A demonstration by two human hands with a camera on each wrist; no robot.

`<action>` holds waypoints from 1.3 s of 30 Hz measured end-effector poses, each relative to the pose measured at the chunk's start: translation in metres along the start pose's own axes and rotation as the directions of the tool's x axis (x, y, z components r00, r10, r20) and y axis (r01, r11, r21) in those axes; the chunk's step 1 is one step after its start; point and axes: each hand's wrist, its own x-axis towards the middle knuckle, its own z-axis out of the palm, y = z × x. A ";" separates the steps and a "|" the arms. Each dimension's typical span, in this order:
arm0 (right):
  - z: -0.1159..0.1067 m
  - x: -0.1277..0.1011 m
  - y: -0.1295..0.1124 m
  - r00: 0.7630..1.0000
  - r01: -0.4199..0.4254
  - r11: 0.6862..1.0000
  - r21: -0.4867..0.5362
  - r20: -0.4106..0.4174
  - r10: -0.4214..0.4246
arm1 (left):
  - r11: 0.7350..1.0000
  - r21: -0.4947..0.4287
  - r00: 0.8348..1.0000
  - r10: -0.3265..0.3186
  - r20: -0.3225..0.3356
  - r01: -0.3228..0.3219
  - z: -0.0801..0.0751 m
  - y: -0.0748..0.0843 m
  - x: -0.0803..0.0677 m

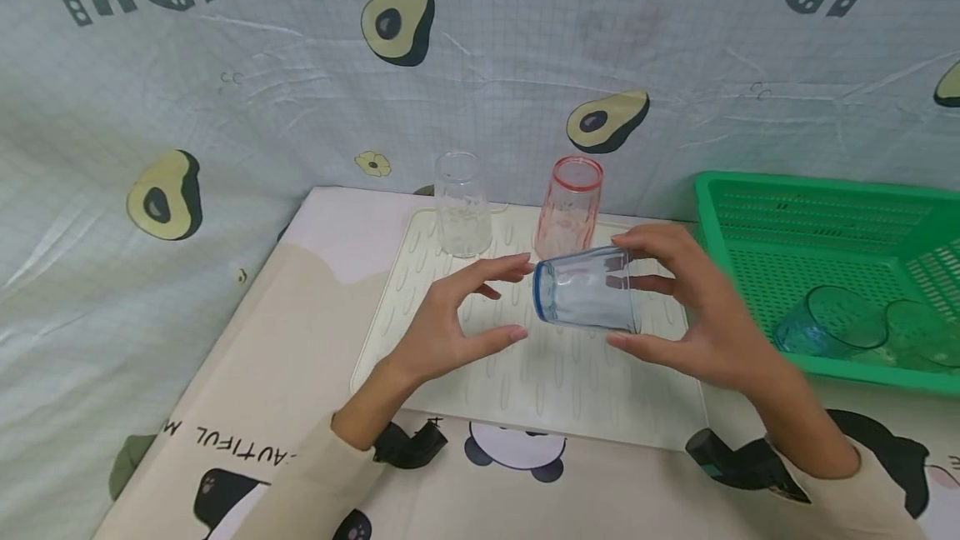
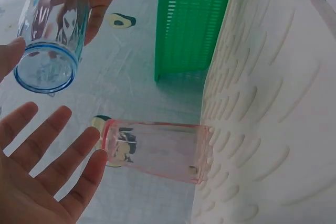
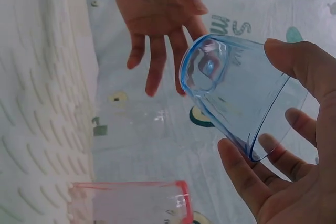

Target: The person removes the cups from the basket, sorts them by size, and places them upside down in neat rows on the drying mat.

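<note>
A blue-tinted drinking glass (image 1: 587, 290) lies almost sideways in the air above a white ribbed drying mat (image 1: 517, 398). My right hand (image 1: 705, 315) grips it by its right end, thumb below and fingers above in the head view. The thick blue-edged end points at my left hand (image 1: 442, 327), whose fingers and thumb are spread just short of the glass with nothing in them. Behind the blue glass, a pink glass (image 1: 567, 211) stands upright on the mat. A clear glass (image 1: 462, 219) stands to its left, near the mat's back edge.
At the right is a green perforated basket (image 1: 817, 182) holding a blue glass (image 1: 828, 323) and a greenish glass (image 1: 926, 336). A hanging cloth printed with avocados (image 1: 401, 22) rises behind the table. Black straps (image 1: 411, 445) circle both wrists.
</note>
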 end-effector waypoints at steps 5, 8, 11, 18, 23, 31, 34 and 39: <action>0.007 0.003 -0.004 0.999 0.051 0.998 0.042 0.013 -0.051 | 0.999 -0.032 0.999 -0.026 0.031 0.027 0.006 0.000 0.002; 0.010 0.004 -0.005 0.998 0.062 0.996 0.058 0.023 -0.063 | 0.998 -0.038 0.998 -0.042 0.045 0.044 0.009 0.002 0.003; 0.012 0.005 -0.006 0.997 0.070 0.996 0.064 0.027 -0.072 | 0.998 -0.039 0.998 -0.042 0.042 0.044 0.010 0.002 0.003; 0.009 0.005 -0.005 0.995 0.053 0.997 0.047 0.085 -0.057 | 0.999 -0.013 0.999 -0.030 0.015 0.030 0.009 0.004 0.005; 0.008 0.003 0.006 0.982 0.050 0.997 -0.063 0.184 -0.038 | 1.000 0.027 1.000 -0.002 0.017 0.002 0.006 -0.008 0.003; 0.017 -0.003 0.025 0.954 0.145 0.935 -0.324 0.297 -0.045 | 0.994 0.087 0.997 0.067 0.026 -0.069 0.004 -0.023 0.005; 0.021 -0.004 0.027 0.957 0.194 0.908 -0.371 0.275 -0.092 | 0.988 0.123 0.996 0.086 0.027 -0.089 0.004 -0.021 0.006; 0.029 -0.005 0.027 0.959 0.240 0.853 -0.464 0.249 -0.134 | 0.971 0.209 0.993 0.110 0.036 -0.115 0.004 -0.018 0.010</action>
